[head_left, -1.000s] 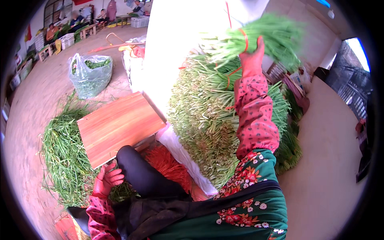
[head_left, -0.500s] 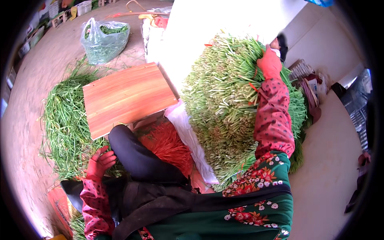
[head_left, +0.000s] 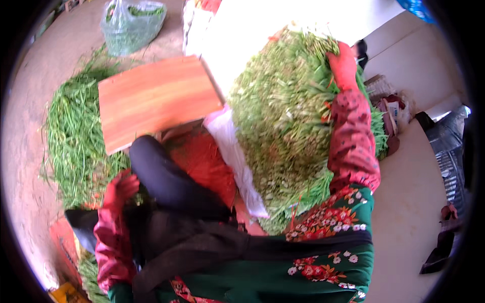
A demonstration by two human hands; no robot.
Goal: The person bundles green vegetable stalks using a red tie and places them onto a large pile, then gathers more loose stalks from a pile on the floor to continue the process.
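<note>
A tall pile of green stalk bundles (head_left: 283, 111), probably garlic chives, rises at the right, pale cut ends toward me and orange-red ties among them. My right hand (head_left: 344, 68), in an orange-red glove, reaches to the pile's far top corner. Its fingers are curled round a bundle of stalks there; the fingertips are partly hidden. My left hand (head_left: 121, 188), also gloved, is held beside my bent knee with fingers stretched out and nothing in it. It is somewhat blurred. Many thin red ties (head_left: 202, 161) lie between my knee and a white cloth (head_left: 235, 156).
A wood-grain board (head_left: 159, 101) lies ahead of my knee. Loose green stalks (head_left: 76, 131) are heaped on the floor at the left. A clear plastic bag (head_left: 132, 33) of greens stands beyond them. Bags and cloths (head_left: 391, 111) lie to the pile's right.
The view has shifted, so most things sit higher in the picture. My right hand stays at the pile's top, its fingers curled further over the stalks. My left hand remains by the knee.
</note>
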